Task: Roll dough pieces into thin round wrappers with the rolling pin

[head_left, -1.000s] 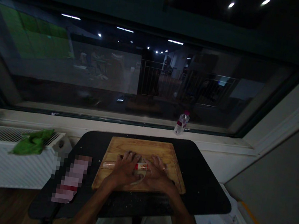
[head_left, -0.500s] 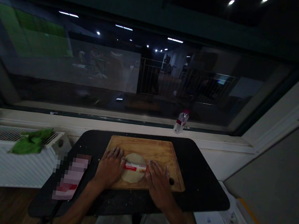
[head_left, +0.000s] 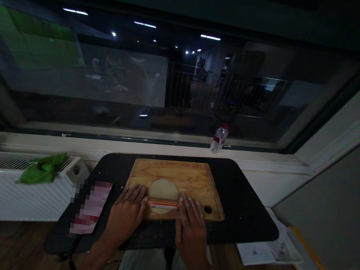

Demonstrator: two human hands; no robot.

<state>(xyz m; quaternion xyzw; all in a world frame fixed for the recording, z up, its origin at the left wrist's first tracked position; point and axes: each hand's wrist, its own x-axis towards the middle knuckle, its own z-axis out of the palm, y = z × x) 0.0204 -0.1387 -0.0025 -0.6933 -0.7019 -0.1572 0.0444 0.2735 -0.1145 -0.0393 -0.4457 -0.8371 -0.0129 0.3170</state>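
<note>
A round, flat sheet of dough [head_left: 163,189] lies on a wooden cutting board [head_left: 174,170]. Across its nearer part runs a short rolling pin [head_left: 163,205] with a red and white label. My left hand [head_left: 127,209] rests flat over the pin's left end, fingers stretched forward onto the board. At the other end my right hand [head_left: 192,221] lies the same way, fingers straight and slightly apart. Both hands press on the pin without wrapping round it, and they hide its ends. A strip of dough shows on the near side of the pin.
The board sits on a black table [head_left: 240,207] dotted with crumbs. A pink, partly blurred packet [head_left: 93,207] lies at the table's left. On the windowsill stands a plastic bottle [head_left: 220,139]. A green cloth [head_left: 42,169] drapes over the white radiator [head_left: 15,196].
Both hands have brought the rolling pin toward me, from the middle of the dough to its nearer part. The pin has turned, so its label looks different. The view has tilted slightly.
</note>
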